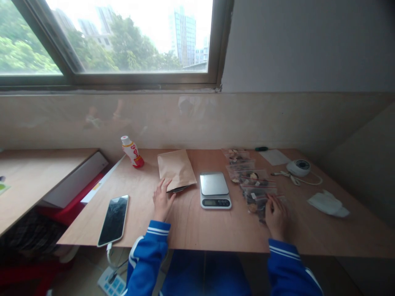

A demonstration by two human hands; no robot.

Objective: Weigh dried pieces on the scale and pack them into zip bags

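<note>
Sleeves (147, 250): blue, white-striped, at table edge
Left hand (163, 200): fingers narrow, curled — touching kraft envelope (176, 168)
Right hand (277, 217): fingers narrow — on plastic zip bags (254, 193)

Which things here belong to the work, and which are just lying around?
Work: left hand at kraft paper envelope; right hand on zip bags; digital scale between them.
Lying around: smartphone, drink bottle, crumpled white cloth, round white device.

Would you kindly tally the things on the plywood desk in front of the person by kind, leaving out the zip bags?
Smartphone: 1
Digital scale: 1
Kraft envelope: 1
Plastic bottle: 1
Paper sheet: 1
Round white device: 1
Crumpled white cloth: 1
Green pen: 1
Total: 8
</note>
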